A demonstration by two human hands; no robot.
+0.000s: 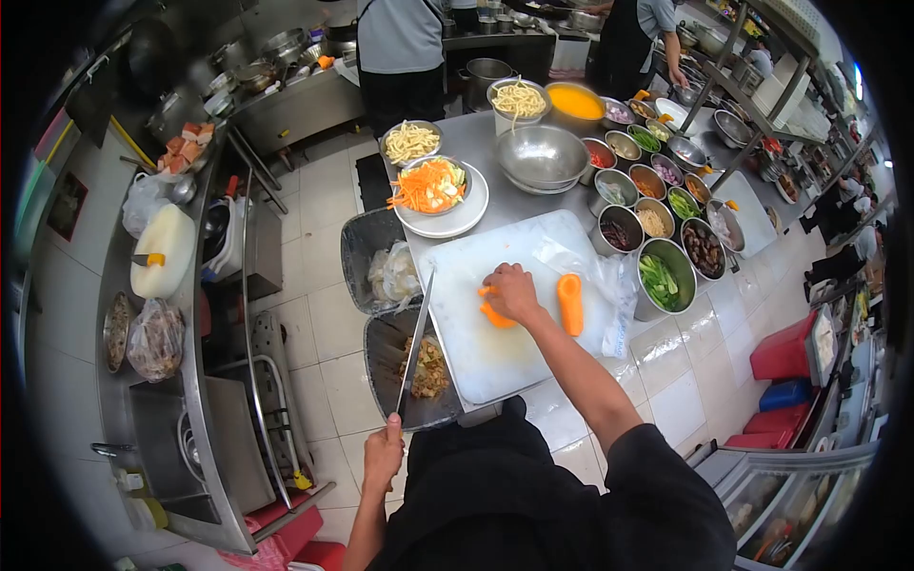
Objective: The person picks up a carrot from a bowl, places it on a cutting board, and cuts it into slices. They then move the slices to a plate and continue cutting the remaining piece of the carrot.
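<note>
In my left hand [384, 452] is the handle of a long knife [413, 352]. Its blade points away from me, along the left edge of the white cutting board [466, 366]. My right hand [512, 290] is closed over carrot pieces [496, 318] on the board, its fingers curled down and partly covering them. To the right of that hand lies a peeled, thick carrot [569, 305], apart from it. A crumpled clear plastic bag [609, 285] rests on the board's right side.
Beyond the board stand a bowl of shredded carrot [428, 186] on white plates, a steel bowl [543, 157] and several ingredient tins [664, 276]. Two dark bins [376, 357] hang below left. A sink counter [214, 381] runs along the left. Co-workers [402, 48] stand at the back.
</note>
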